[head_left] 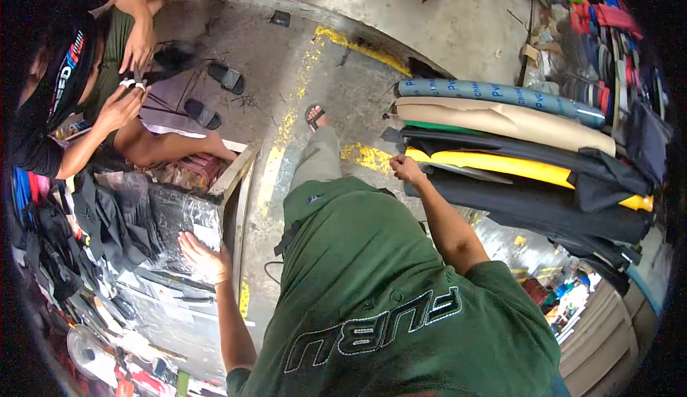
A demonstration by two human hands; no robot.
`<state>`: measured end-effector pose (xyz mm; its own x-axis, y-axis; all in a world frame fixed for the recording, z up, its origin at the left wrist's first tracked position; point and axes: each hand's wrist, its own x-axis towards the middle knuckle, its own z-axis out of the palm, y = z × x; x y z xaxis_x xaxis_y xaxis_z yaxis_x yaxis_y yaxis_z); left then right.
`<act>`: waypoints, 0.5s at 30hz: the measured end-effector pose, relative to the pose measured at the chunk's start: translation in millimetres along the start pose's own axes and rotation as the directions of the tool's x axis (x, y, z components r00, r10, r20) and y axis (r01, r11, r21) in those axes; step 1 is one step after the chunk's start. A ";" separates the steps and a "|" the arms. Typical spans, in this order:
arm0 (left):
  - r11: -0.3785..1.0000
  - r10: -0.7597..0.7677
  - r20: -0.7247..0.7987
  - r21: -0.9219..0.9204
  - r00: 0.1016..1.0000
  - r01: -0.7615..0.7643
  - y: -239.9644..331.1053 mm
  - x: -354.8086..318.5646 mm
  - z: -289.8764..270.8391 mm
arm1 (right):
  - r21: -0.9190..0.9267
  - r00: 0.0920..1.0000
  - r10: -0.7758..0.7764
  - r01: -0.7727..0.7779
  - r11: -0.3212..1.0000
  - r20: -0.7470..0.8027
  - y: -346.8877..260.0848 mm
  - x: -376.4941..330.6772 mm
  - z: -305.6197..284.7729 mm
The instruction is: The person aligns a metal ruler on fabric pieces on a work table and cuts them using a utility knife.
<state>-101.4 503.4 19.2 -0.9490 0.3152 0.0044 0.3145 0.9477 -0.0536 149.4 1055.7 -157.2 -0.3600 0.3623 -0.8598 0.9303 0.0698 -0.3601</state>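
Observation:
My left hand [203,257] lies with fingers stretched out over the edge of a clear-plastic-wrapped stack [186,214] on the table at the left. Whether the palm presses on the plastic cannot be made out. My right hand [406,169] is curled closed beside the end of a yellow roll [494,165] of sheet material. Anything inside its fingers is hidden. Around the yellow roll lie black rolls [529,202], a tan roll [501,118] and a blue-grey roll [494,95], stacked at the right.
Another person sits at the far left, both hands [127,96] together around something small. Dark slides [226,79] lie on the concrete floor, which has worn yellow lines [275,157]. Black fabric pieces [107,214] cover the left table. A wooden frame edge [240,172] borders it. Piled goods [601,46] stand far right.

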 end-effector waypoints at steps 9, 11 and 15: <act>0.999 -0.035 0.017 0.013 0.999 0.035 1.3 -4.1 5.9 | 0.169 0.998 0.047 -0.039 0.985 -0.042 -48.1 26.5 -49.3; 0.999 -0.044 0.023 0.000 0.999 0.044 3.7 -1.9 2.2 | 0.138 0.997 0.039 -0.029 0.990 -0.072 -53.6 28.0 -58.9; 0.999 -0.039 0.010 -0.034 0.999 0.039 5.9 0.3 -1.1 | 0.072 0.994 -0.068 0.074 0.995 -0.089 -38.6 55.2 -83.9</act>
<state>-99.8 509.2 20.0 -0.9606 0.2779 -0.0037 0.2779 0.9604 -0.0196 99.6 1151.0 -160.4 -0.4147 0.4380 -0.7976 0.8935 0.0298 -0.4481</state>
